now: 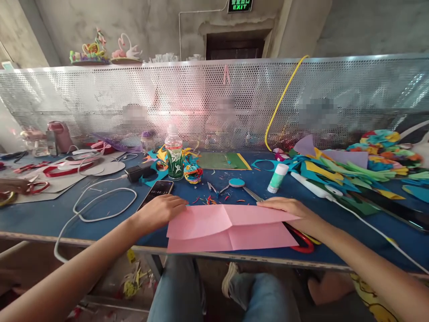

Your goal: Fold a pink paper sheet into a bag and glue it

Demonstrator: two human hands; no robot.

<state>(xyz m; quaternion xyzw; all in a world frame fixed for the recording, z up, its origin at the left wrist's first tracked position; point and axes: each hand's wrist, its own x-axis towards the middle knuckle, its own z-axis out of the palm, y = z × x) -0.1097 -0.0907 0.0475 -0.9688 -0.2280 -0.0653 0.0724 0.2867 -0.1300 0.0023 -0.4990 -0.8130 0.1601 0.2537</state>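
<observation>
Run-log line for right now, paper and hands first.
pink paper: creased down the middle; left hand: at its left end; right hand: at its right end; glue stick: beyond right hand

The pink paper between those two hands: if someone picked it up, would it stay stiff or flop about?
The pink paper would probably feel very light, being a thin folded sheet. It would likely sag or flap rather than stay flat, since its upper layer already bows. I'd expect it to bend most readily at the crease down its middle.
</observation>
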